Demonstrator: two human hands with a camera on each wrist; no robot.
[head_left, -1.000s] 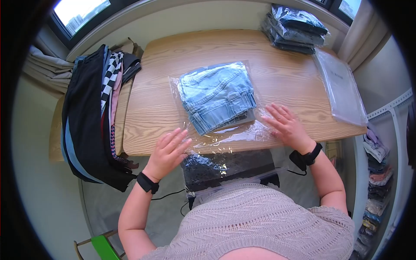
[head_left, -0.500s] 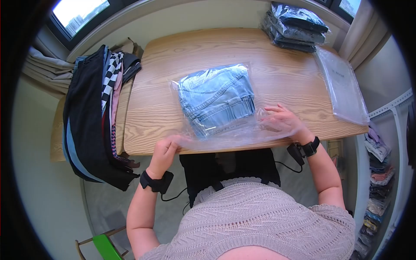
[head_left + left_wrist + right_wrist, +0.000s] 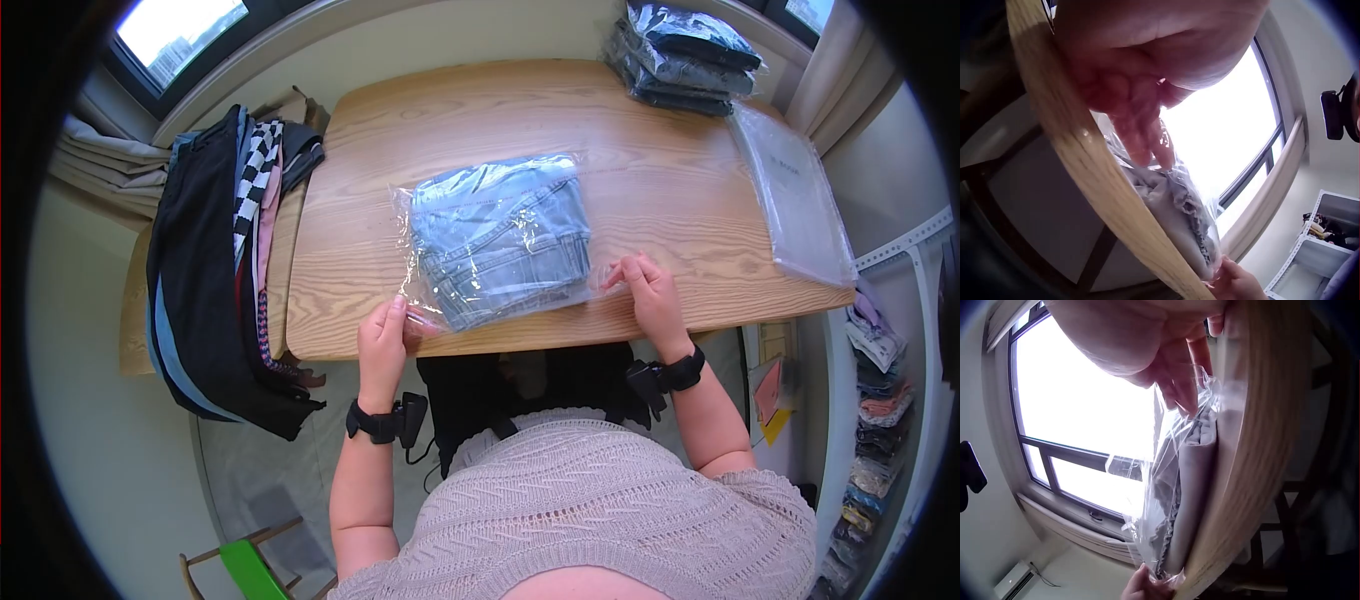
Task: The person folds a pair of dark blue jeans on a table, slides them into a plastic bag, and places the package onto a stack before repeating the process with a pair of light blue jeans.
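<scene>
Folded light-blue jeans [image 3: 505, 235] lie inside a clear plastic bag [image 3: 404, 240] on the wooden table, close to its front edge. The bag's open end is folded back over the jeans. At the bag's near left corner, my left hand [image 3: 382, 345] pinches the plastic between thumb and fingers. My right hand [image 3: 653, 300] pinches it at the near right side. In the right wrist view the plastic [image 3: 1163, 434] stands up wrinkled around the rolled edge of the jeans [image 3: 1196, 481], with the right fingers on it.
Several bagged folded garments [image 3: 685, 65] are stacked at the table's back right. Flat clear bags [image 3: 795, 195] lie along the right edge. Trousers and other clothes [image 3: 205, 270] hang over a support at the left. A white shelf [image 3: 905, 290] with folded clothes stands at the right.
Both hands went from lying spread on the bag to pinching its near corners. The bag's loose end, which hung over the table edge, was folded up over the jeans, away from the body.
</scene>
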